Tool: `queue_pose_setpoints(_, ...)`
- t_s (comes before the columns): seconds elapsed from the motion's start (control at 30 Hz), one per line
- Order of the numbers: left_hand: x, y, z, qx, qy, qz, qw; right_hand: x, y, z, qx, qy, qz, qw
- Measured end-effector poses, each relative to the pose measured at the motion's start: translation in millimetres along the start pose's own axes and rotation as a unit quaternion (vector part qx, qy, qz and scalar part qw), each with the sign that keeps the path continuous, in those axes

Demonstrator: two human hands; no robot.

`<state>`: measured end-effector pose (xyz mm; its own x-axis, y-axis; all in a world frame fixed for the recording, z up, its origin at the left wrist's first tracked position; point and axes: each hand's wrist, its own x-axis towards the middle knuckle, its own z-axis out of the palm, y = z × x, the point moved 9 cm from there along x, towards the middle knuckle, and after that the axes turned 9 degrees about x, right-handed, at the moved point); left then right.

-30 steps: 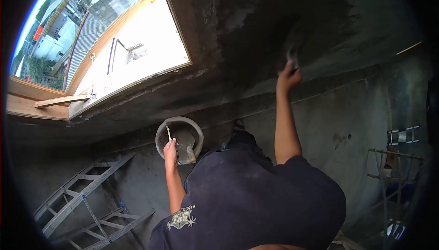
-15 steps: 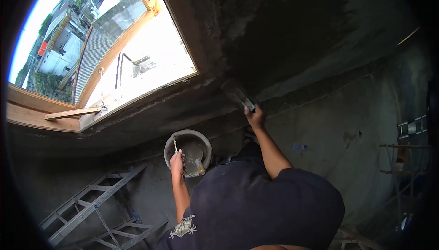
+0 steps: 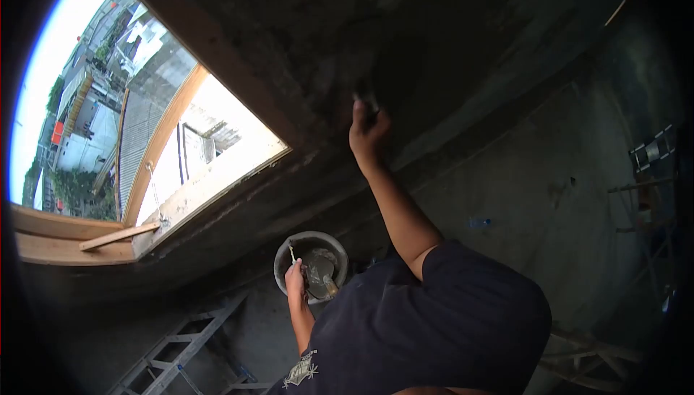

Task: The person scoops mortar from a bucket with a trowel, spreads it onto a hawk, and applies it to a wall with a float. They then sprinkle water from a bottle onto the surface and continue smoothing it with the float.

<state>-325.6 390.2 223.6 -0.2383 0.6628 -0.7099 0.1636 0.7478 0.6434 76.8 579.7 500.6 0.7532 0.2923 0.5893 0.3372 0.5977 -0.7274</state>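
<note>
My right hand [image 3: 369, 135] is closed round a plastering trowel [image 3: 371, 111], raised against the dark wall [image 3: 434, 55]. Most of the trowel's blade is lost in shadow. A damp, darker patch covers the wall about it. Lower down, my left hand [image 3: 295, 279] grips the pale handle of a round grey bucket [image 3: 341, 250], which hangs in front of my body. Wet grey mortar [image 3: 318, 265] lies inside the bucket. Beside it a tool with a wooden handle [image 3: 330, 286] leans at the near rim.
An open wooden window frame [image 3: 163, 135] is at the left, with rooftops outside. A metal ladder [image 3: 170, 348] stands below left. On the floor lies a clear plastic bottle [image 3: 480, 222]. Scaffold or trestle bars [image 3: 643, 189] show at the right, and wooden poles [image 3: 589, 355] at lower right.
My right hand has swept up and to the left along the wall with the trowel. The view has shifted; my left hand still holds the bucket.
</note>
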Motion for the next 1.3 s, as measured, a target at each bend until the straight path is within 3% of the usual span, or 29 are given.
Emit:
queue_pose_setpoints(0.03,5,0,6,-0.008,-0.011,0.007,1.000,-1,0,4,-0.029,-0.069,0.010,0.997)
queue_pose_setpoints(0.07,11,1,9,0.013,-0.007,0.015,1.000,21,6,-4,-0.030,-0.059,0.001,0.998)
queue_pose_setpoints(0.13,24,-1,13,0.034,-0.007,0.008,0.999,88,18,-40,-0.139,0.003,0.157,0.978)
queue_pose_setpoints(0.2,21,10,20,0.053,-0.001,0.014,0.999,161,23,-66,-0.184,0.083,0.125,0.972)
queue_pose_setpoints(0.27,9,24,34,0.045,0.004,-0.004,0.999,214,-14,-59,-0.101,0.133,0.123,0.978)
queue_pose_setpoints(0.3,6,28,42,0.042,0.009,-0.010,0.999,216,-26,-50,-0.101,0.127,0.129,0.978)
queue_pose_setpoints(0.37,5,35,64,-0.001,-0.025,-0.031,0.999,197,-71,-15,-0.114,0.056,0.006,0.992)
queue_pose_setpoints(0.43,16,43,82,-0.023,-0.022,-0.025,0.999,137,-65,25,-0.086,-0.147,-0.070,0.983)
queue_pose_setpoints(0.5,7,61,98,-0.058,-0.065,-0.042,0.995,97,-55,17,-0.194,-0.231,-0.156,0.941)
queue_pose_setpoints(0.57,20,67,97,-0.054,-0.028,-0.002,0.998,111,4,-29,-0.138,-0.160,-0.142,0.967)
queue_pose_setpoints(0.63,10,77,97,-0.048,-0.021,-0.044,0.998,177,35,-72,-0.158,-0.050,0.005,0.986)
queue_pose_setpoints(0.67,12,76,98,-0.061,-0.013,-0.028,0.998,213,31,-87,-0.370,0.006,0.107,0.923)
queue_pose_setpoints(0.73,19,73,99,-0.070,-0.031,-0.021,0.997,233,-16,-68,-0.234,0.100,0.008,0.967)
queue_pose_setpoints(0.8,15,85,112,-0.085,-0.038,0.001,0.996,200,-66,-20,-0.125,-0.013,-0.097,0.987)
queue_pose_setpoints(0.83,17,91,117,-0.085,-0.036,-0.005,0.996,167,-49,5,0.000,-0.131,0.056,0.990)
queue_pose_setpoints(0.9,17,96,127,-0.084,-0.057,-0.001,0.995,112,-70,30,-0.120,-0.263,-0.181,0.940)
queue_pose_setpoints(1.0,11,106,125,-0.077,-0.051,0.007,0.996,126,-38,2,-0.121,-0.228,-0.168,0.951)
queue_pose_setpoints(1.03,10,104,122,-0.085,-0.046,0.003,0.995,159,-25,-14,-0.085,-0.192,-0.028,0.977)
queue_pose_setpoints(1.1,13,91,119,-0.066,-0.048,-0.016,0.997,231,-34,-48,-0.164,-0.012,-0.020,0.986)
queue_pose_setpoints(1.17,14,82,114,-0.066,-0.047,-0.012,0.997,256,-58,-47,-0.120,0.091,-0.011,0.989)
queue_pose_setpoints(1.2,16,75,111,-0.058,-0.040,-0.022,0.997,246,-68,-39,-0.120,0.089,-0.012,0.989)
queue_pose_setpoints(1.3,7,66,107,-0.081,-0.015,-0.038,0.996,181,-111,24,-0.156,-0.120,-0.188,0.962)
